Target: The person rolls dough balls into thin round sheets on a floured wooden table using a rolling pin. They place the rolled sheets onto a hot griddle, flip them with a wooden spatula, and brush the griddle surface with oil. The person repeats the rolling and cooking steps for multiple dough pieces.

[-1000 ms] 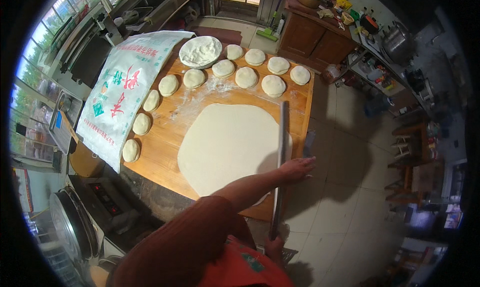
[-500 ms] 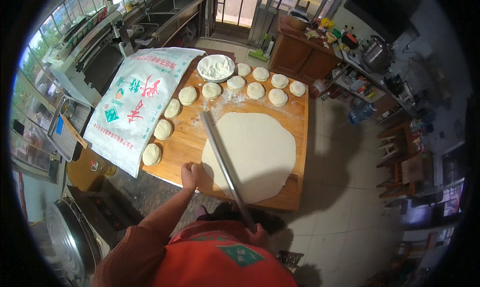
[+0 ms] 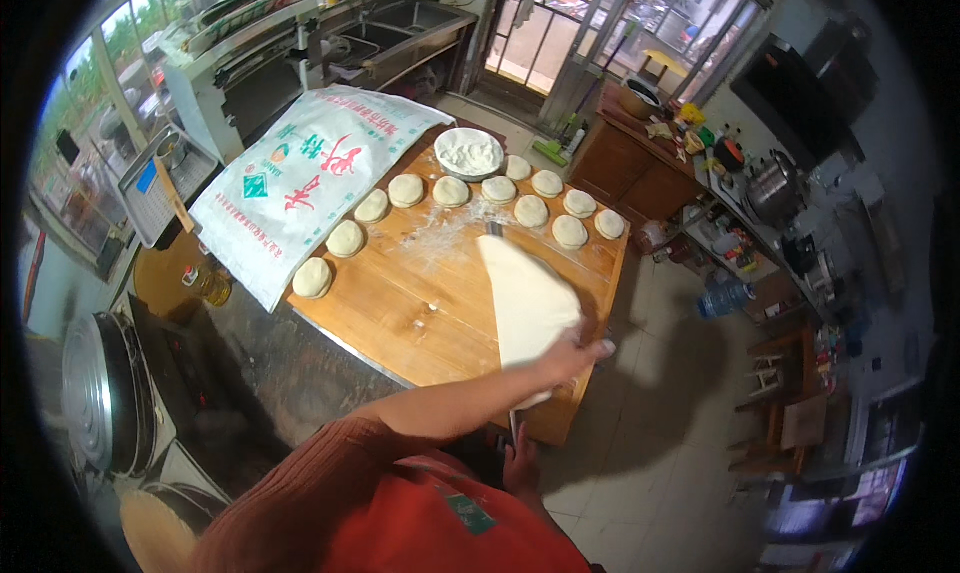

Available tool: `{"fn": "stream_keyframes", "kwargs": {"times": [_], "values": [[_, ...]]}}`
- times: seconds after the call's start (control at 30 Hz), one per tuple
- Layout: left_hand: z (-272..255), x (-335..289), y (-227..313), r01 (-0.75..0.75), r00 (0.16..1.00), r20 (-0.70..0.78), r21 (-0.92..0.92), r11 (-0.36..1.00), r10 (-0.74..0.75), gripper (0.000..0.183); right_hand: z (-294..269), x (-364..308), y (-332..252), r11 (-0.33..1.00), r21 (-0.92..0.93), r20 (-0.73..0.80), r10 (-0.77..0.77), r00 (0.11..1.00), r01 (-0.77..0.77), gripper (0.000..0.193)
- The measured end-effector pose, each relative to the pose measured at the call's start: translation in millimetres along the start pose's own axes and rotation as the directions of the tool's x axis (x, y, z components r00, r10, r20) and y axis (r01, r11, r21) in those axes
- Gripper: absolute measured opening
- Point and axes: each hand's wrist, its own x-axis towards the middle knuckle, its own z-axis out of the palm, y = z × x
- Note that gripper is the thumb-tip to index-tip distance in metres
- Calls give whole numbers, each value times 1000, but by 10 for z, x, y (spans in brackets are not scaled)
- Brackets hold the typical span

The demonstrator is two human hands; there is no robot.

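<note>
Twelve round dough pieces point(image 3: 406, 190) along the far and left edges of the wooden board point(image 3: 420, 318), in the same arrangement as half a second ago. Much changed otherwise: in place of a broad flat sheet, a narrow folded wedge of dough sheet point(image 3: 522, 303) on the board's right part, with the steel rolling pin point(image 3: 494, 229) mostly hidden by it, bare only at both ends. Back then, the pin in plain sight, slanting across the sheet, and the left hand point(image 3: 572, 358) closed at the near edge. Now the left hand on the folded dough, thumb out to the side, fingers loosely spread, slightly blurred. Right hand point(image 3: 521, 463) at the pin's near end, close to the body; closed around it or not, impossible to tell.

Widest bare wood to the left of the dough, with flour smears and small pale dabs. Little room on the right: left thumb about level with the board's edge, shadowed tiled floor point(image 3: 640, 413) beyond.

At the pin's far end, close dough pieces in the way, then a metal bowl point(image 3: 468, 177) of flour point(image 3: 470, 155). Along the left, a printed white sack point(image 3: 300, 198) overlapping the board's side; nearer, an oil bottle point(image 3: 206, 285). Farther off, a wooden cabinet point(image 3: 630, 163) and a large blue water bottle point(image 3: 726, 299).
</note>
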Motion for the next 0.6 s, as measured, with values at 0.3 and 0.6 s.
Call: {"fn": "stream_keyframes", "kwargs": {"times": [0.3, 0.6], "values": [[-2313, -2020, -1240, 496, 868, 94, -101, 862, -488, 38, 76, 243, 199, 930, -236, -196, -331, 923, 284, 62], [-5326, -5881, -1982, 463, -200, -935, -354, 813, -293, 31, 1601, 1386, -2284, 687, 72, 3, -725, 689, 723, 24]]}}
